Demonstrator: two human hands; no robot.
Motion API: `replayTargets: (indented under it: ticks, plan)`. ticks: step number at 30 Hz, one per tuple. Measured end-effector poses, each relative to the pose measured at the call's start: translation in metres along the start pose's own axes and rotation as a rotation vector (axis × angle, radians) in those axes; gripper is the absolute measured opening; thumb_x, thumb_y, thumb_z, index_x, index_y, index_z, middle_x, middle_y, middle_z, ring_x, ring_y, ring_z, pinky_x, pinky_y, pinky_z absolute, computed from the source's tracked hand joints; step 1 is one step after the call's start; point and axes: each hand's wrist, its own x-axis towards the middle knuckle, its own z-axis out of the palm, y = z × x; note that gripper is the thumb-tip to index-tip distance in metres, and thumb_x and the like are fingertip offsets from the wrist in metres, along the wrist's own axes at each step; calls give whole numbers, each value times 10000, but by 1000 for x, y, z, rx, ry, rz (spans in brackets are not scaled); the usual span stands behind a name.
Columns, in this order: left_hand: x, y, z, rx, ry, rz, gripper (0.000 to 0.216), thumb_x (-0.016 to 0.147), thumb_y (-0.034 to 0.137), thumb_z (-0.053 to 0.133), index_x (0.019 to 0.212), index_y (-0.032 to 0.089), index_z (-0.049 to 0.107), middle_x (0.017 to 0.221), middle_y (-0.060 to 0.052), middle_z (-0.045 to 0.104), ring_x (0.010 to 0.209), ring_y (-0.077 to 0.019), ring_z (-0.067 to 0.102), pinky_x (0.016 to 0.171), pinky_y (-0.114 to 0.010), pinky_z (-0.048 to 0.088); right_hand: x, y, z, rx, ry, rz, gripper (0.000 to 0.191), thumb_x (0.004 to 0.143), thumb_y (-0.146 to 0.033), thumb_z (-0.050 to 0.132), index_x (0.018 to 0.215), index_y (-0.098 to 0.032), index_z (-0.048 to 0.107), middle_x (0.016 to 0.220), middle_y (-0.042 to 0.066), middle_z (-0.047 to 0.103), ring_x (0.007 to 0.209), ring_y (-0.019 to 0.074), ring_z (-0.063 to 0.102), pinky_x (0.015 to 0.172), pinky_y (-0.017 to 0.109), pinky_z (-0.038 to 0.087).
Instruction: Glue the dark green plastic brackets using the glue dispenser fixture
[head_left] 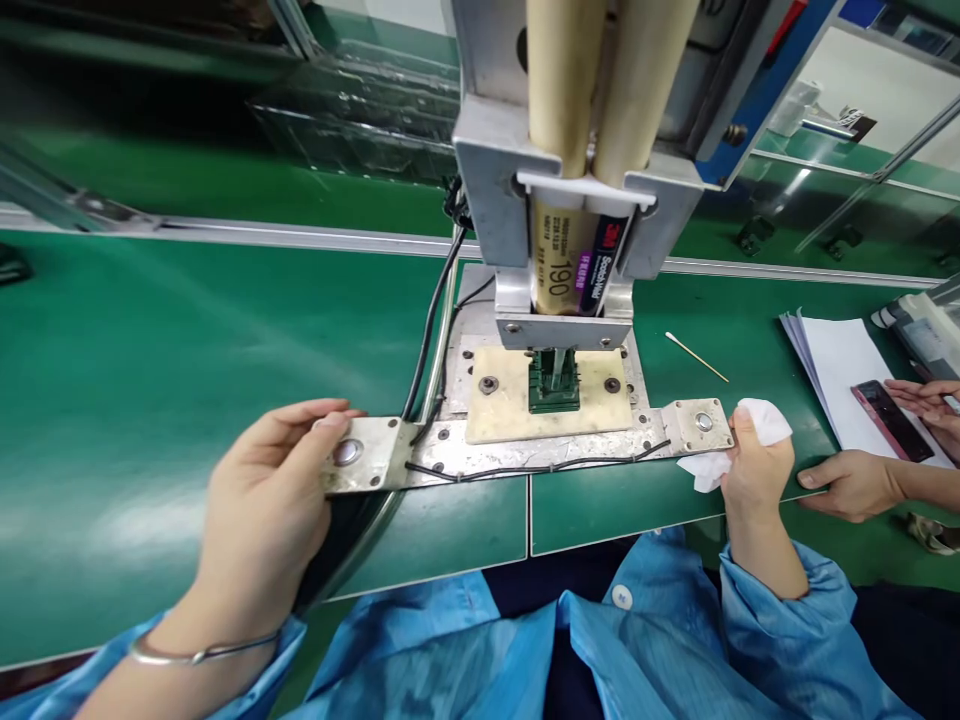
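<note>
My left hand [262, 500] rests at the left end of a metal fixture plate [525, 450], thumb beside a round button [346, 452]. The fingers are curled but hold nothing. My right hand [754, 470] is closed on a white wipe [761, 425], its thumb next to the right button [703, 421]. On the cream pad [510, 400] in the middle sits a small dark green part [555, 385], under a dispenser holding two adhesive cartridges [581, 260].
Another person's hands [855, 485] rest at the right, near a white paper stack [840, 375] and a dark phone [892, 420]. A thin stick [696, 356] lies on the green mat [150, 360]. Black cables [431, 330] run along the fixture's left side.
</note>
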Motion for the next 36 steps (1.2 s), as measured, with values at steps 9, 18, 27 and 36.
replayTargets:
  ticks: [9, 18, 27, 36]
  plan:
    - [-1, 1, 0, 9, -17, 46, 144, 910, 373, 548, 960, 265, 629, 898, 86, 750, 1105, -259, 662, 539, -300, 518, 1, 10, -7, -45, 30, 5, 384, 639, -396, 854, 958, -271, 681, 976, 31, 699, 855, 276, 681, 811, 449, 584]
    - [0, -1, -1, -22, -18, 31, 120, 901, 369, 580, 942, 275, 642, 860, 101, 736, 1044, -225, 688, 522, -287, 498, -2, 2, -3, -98, 21, 2, 333, 695, -431, 810, 960, -264, 696, 988, 55, 705, 856, 293, 686, 737, 425, 600]
    - [-1, 0, 0, -33, -20, 13, 151, 912, 375, 589, 998, 257, 628, 873, 110, 725, 1096, -227, 660, 510, -251, 450, 0, 0, 0, -98, 50, -61, 320, 670, -430, 826, 933, -287, 711, 1011, 58, 713, 943, 320, 681, 889, 510, 561]
    - [-4, 1, 3, -23, -14, 49, 167, 961, 321, 555, 1025, 168, 572, 812, 93, 694, 1133, -230, 627, 516, -227, 266, 2, -1, 1, -85, 65, -116, 309, 663, -428, 822, 903, -268, 711, 1005, 89, 707, 949, 334, 676, 936, 554, 530]
